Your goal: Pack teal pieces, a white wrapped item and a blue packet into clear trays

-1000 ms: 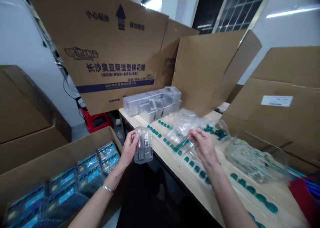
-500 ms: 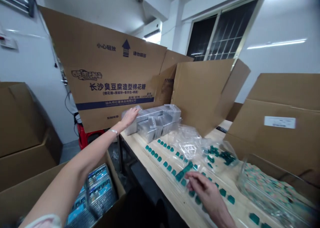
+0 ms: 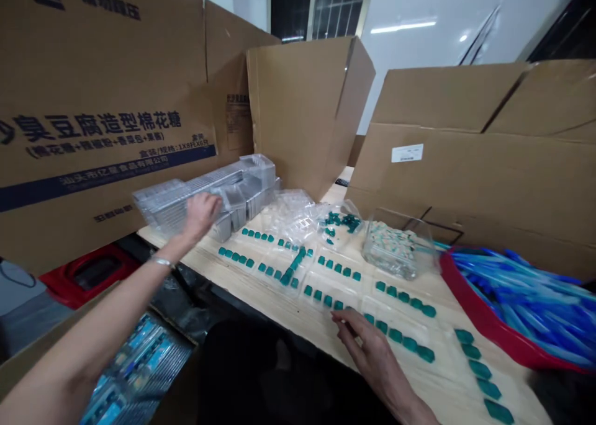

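My left hand (image 3: pixel 203 213) is at the front of a stack of clear plastic trays (image 3: pixel 161 205), its fingers curled and partly hidden. Whether it grips a tray I cannot make out. Low over the table's front edge is my right hand (image 3: pixel 372 347), thumb and index fingertip close together beside a row of dark green pieces (image 3: pixel 328 301). Anything between those fingertips is too small to see. More green pieces (image 3: pixel 410 344) sit in rows in clear trays laid flat on the wooden table. A slanting green strip (image 3: pixel 293 267) lies across one tray.
Loose clear plastic (image 3: pixel 293 211) and a bag of green pieces (image 3: pixel 342 220) lie farther back. Right of them stand a clear tub (image 3: pixel 391 248) of pale pieces and a red basin (image 3: pixel 484 313) of blue packets. Cardboard boxes (image 3: pixel 298 108) line the back; another open carton (image 3: pixel 184 381) is below left.
My view has turned right and downward, bringing in the red basin. My left hand has moved from the stack's left end toward its middle, fingers now curled. My right hand has shifted rightward along the trays.
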A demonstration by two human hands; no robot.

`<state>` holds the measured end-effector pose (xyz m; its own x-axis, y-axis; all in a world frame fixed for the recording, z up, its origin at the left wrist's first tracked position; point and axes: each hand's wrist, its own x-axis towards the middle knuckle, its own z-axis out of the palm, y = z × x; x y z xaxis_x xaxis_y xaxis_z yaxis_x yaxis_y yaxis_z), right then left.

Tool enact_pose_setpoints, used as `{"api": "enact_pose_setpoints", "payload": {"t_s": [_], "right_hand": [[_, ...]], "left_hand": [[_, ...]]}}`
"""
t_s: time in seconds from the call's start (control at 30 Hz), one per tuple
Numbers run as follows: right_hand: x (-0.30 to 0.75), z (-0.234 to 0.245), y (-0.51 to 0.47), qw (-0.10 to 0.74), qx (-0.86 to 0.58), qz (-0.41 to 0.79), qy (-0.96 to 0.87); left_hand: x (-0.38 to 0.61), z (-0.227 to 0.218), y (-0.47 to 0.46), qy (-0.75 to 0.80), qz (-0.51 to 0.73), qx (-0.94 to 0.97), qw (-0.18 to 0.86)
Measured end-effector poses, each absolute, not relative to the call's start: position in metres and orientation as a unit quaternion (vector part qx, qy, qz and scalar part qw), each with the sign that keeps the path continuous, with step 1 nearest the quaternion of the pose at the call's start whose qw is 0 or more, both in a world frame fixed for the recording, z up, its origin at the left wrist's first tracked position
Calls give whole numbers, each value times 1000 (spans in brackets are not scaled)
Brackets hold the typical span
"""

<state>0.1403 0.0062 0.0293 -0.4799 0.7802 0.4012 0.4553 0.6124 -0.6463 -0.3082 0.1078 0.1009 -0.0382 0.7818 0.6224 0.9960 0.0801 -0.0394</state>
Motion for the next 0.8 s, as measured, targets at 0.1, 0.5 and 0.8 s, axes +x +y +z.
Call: {"api": "enact_pose_setpoints", "payload": {"t_s": [0.1, 0.5, 0.8], "right_hand": [[132, 29, 4, 356, -360, 243, -828], [178, 26, -32, 356, -367, 234, -827], [183, 57, 23, 580, -379, 593, -410]], "left_hand": [[-234, 74, 122, -620, -201, -734, 192], [-104, 58, 223, -582, -245, -767, 115], [-45, 73, 102, -385, -312, -854, 159]]}}
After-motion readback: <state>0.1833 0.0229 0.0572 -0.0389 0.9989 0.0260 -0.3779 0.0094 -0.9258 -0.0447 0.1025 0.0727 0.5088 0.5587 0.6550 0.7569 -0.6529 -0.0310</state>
